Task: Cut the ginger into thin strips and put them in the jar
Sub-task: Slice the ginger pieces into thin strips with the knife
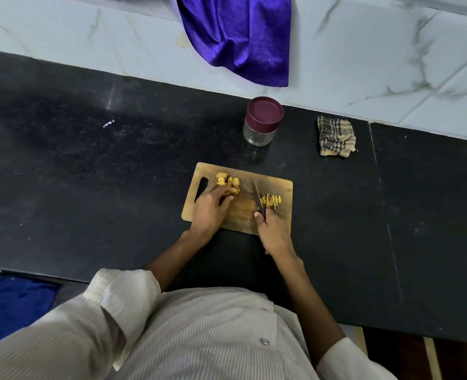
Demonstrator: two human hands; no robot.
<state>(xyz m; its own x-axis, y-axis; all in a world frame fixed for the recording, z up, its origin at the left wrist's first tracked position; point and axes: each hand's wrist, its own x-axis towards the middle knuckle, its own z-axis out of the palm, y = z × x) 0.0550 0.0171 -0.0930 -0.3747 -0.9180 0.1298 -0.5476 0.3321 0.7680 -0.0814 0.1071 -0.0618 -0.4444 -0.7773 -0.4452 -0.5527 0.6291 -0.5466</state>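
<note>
A: Status on the cutting board [243,215]?

B: Wooden board on the black counter [89,174], handle slot on its left end. Whole ginger [228,182] sits at the board's upper left. Left hand [209,211] is on it, fingers curled over the near end of the root.

A: Right hand?

B: Right hand [274,233] wrapped around the dark handle of the knife [258,197], thumb along the handle's left side. Blade points away from the person, tip toward the board's far edge.

A: Any cut pieces?

B: Small pile of ginger strips [273,201] just right of the blade, on the board's right half (can't tell if the blade touches them).

A: Jar?

B: Glass jar [262,122] stands upright on the counter beyond the board, maroon lid on. Looks empty through the glass.

A: Anything else nearby?

B: Checked cloth [336,135] crumpled to the jar's right, purple fabric [240,37] hanging over the marble ledge behind.
</note>
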